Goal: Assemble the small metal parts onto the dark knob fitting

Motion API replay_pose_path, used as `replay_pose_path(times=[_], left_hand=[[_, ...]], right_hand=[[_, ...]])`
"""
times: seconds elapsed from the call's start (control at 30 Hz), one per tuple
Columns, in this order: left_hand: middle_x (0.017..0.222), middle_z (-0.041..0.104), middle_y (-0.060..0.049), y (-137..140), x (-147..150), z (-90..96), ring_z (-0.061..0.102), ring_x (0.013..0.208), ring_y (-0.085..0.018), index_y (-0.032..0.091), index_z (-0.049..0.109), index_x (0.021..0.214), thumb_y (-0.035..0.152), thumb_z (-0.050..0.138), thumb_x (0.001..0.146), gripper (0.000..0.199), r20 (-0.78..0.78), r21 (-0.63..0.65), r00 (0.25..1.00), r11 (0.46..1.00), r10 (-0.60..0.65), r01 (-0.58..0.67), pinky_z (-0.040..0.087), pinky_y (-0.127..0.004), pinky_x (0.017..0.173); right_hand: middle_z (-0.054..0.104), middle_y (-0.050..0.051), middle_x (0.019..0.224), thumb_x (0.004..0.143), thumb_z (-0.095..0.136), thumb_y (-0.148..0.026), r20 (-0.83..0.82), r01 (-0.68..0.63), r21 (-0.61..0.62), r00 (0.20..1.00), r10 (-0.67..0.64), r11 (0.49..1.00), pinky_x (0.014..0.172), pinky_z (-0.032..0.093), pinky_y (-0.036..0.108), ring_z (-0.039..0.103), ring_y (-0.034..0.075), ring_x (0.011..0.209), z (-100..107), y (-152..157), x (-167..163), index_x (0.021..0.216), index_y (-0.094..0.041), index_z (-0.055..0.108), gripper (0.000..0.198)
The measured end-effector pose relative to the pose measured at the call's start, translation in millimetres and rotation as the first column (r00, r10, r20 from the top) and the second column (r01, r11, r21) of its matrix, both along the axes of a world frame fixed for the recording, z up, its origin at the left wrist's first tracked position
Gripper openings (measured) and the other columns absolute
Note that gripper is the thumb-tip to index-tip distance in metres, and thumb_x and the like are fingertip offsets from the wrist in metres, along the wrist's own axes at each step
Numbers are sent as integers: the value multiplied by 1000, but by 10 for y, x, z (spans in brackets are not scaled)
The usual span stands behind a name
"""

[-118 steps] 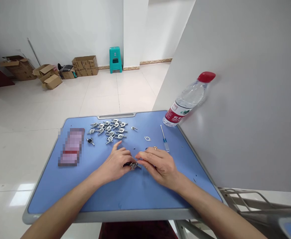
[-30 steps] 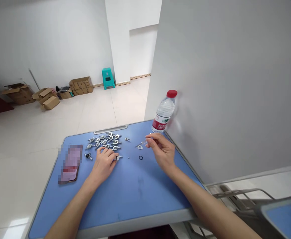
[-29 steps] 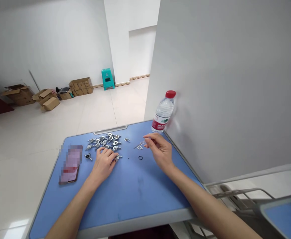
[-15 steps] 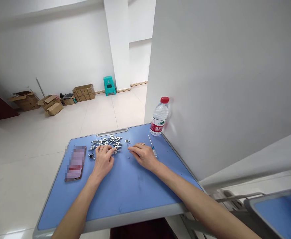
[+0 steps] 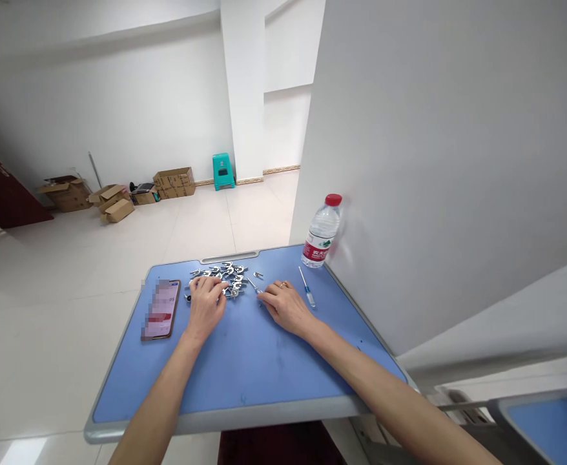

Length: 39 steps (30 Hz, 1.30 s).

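1. One blue desk [image 5: 264, 368] with a grey rim, filling the lower middle of the view, pushed up against a grey partition wall [image 5: 458, 161] on the right.
2. Four or so cardboard boxes [image 5: 119, 194] far off on the floor by the back wall, plus one teal stool [image 5: 222, 170] next to the white pillar.
3. One water bottle [image 5: 320, 234], red cap and red label, stood upright at the far right corner of the desk, just beside the partition.
4. One phone [image 5: 160, 309] lay flat on the left side of the desk, screen blurred out.
5. Two hands, both palm down on the desk. Left hand [image 5: 206, 304] rested at the near edge of the pile, fingers spread loosely and touching the closest pieces; couldn't tell if anything was actually pinched under there. Right hand [image 5: 286, 305] sat just right of the pile, fingers curled low, one ring on it, fingertips at a thin metal piece [image 5: 253, 285]; couldn't tell whether it had a real hold on it.
6. One screwdriver [image 5: 307, 289] with a blue handle, lay just right of the right hand, not touched.
7. One pile of small metal brackets [image 5: 225, 274] at the far middle of the desk, roughly a dozen and a half, too tangled and tiny for an exact count. One stray bracket [image 5: 258, 275] sat apart to the right of the pile.
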<state>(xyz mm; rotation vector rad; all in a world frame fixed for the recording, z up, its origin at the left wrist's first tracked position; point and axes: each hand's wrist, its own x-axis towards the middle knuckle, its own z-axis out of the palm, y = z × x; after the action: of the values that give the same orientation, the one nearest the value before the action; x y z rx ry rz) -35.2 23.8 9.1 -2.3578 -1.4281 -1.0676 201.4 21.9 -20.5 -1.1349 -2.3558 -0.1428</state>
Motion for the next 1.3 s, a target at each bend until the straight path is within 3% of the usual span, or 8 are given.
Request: replay_pose_path(times=[0.23,0.43,0.67,0.9,1.3], left_hand=[[97,67,-6,-16,-543,106,60,93,-22,22,68,101,13,48,87,26,142,-60,961,971,236,-230,43,-38,87],[99,69,-5,-141,-827,84,63,99,-22,24,69,97,16,48,88,25,46,-222,961,940,274,-258,46,-36,84],[109,66,-8,-200,-612,-27,58,106,-26,23,66,106,12,55,84,27,-154,-308,956,907,249,-286,40,-45,91],[103,64,-9,-290,-440,-48,56,100,-28,20,64,101,9,56,85,22,-265,-368,936,872,233,-322,42,-42,84],[103,64,-8,-583,-5,-55,58,96,-28,20,57,105,15,63,84,22,-164,-481,972,847,167,-227,43,-43,83]], right_hand=[[65,7,83,94,48,-12,-41,-15,4,999,15,1000,76,39,32,55,20,81,-18,-23,12,99,-18,69,21],[64,6,81,94,47,-13,-50,-32,-5,998,32,999,73,40,32,55,21,79,-53,0,48,94,-18,68,22],[64,7,80,95,44,-14,-36,-39,-3,999,39,999,71,41,33,56,22,76,-31,-32,78,92,-19,67,24],[63,7,80,98,38,-19,-32,-48,1,998,49,999,70,41,34,56,21,76,-110,-32,86,92,-20,67,29],[64,8,79,98,37,-22,-52,-60,68,997,63,996,65,41,33,57,21,72,-143,11,76,97,-22,69,32]])
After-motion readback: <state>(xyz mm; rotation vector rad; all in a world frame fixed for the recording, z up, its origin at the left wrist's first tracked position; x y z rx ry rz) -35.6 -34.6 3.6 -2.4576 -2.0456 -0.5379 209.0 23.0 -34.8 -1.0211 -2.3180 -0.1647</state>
